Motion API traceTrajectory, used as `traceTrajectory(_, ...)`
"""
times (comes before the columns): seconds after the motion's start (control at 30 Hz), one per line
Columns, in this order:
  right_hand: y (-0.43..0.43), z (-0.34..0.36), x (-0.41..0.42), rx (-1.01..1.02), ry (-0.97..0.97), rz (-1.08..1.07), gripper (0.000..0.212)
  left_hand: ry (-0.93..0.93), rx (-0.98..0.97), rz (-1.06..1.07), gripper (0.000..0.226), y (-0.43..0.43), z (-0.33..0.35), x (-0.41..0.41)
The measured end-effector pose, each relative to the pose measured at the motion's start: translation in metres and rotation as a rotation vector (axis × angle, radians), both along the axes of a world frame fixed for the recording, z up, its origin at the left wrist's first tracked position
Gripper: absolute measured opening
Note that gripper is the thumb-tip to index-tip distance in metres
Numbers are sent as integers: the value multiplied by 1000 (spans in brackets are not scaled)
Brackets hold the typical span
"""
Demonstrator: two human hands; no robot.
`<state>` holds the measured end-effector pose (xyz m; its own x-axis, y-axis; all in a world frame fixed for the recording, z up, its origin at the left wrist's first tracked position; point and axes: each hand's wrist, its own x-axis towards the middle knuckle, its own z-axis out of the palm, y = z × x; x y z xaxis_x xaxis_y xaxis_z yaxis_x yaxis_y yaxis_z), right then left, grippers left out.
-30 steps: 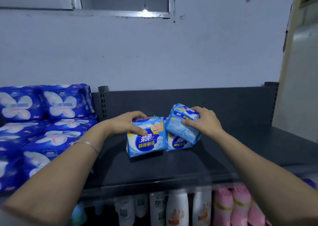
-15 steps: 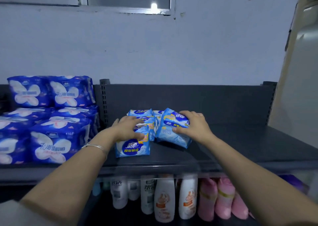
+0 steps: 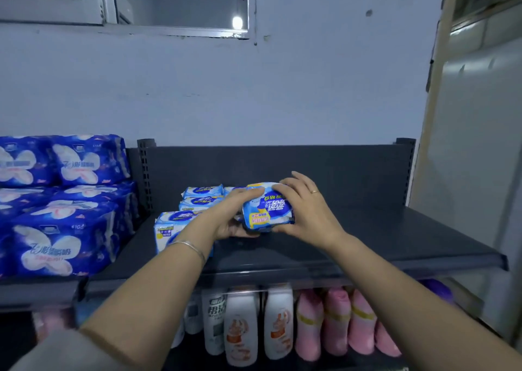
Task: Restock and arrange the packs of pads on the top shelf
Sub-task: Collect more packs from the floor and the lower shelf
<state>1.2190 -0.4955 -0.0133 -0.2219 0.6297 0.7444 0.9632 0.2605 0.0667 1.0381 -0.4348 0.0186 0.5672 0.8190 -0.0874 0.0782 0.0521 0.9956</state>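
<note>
Gripping one light-blue pack of pads (image 3: 268, 211) w/ both hands, the person is holding it over the top shelf (image 3: 381, 240), approx. mid-shelf, just right of the row of matching packs (image 3: 201, 201). Left hand (image 3: 226, 221) is cupping the pack's left side and underside: fingers curled round it, thumb lying along the top edge. Right hand (image 3: 308, 212) is clamping the right side: thumb at the lower front corner, fingers spread over the top. Pack label is facing the camera, print upside down. Whether the pack is touching the shelf: cannot tell, since the left hand is blocking the view. Row of matching packs is running front to back on the shelf's left part; front pack (image 3: 169, 230) is standing upright, partly hidden by the left forearm. A bracelet (image 3: 189, 247) is sitting on the left wrist, a ring (image 3: 314, 191) on a right finger. Large dark-blue packs (image 3: 56, 246) are lying stacked on the adjoining shelf at left. White bottles (image 3: 243, 325) and pink containers (image 3: 336, 322) are standing on the shelf below.
</note>
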Motion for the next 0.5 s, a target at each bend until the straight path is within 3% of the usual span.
traceTrajectory(0.07,-11,-4,6,-57,53,-7,85,-83,56,54,50,-5,-4,8)
traceTrajectory(0.13,-21,-5,14,-104,253,-4,86,-115,148,52,54,-10,-7,8)
traceTrajectory(0.33,-35,-2,42,-363,817,68,70,-5,507,-113,78,-19,-12,5)
traceTrajectory(0.43,-38,-4,44,-500,963,142,81,37,544,-192,81,-25,-14,12)
traceTrajectory(0.5,-41,-4,43,-604,1075,214,75,34,532,-237,79,-27,-15,18)
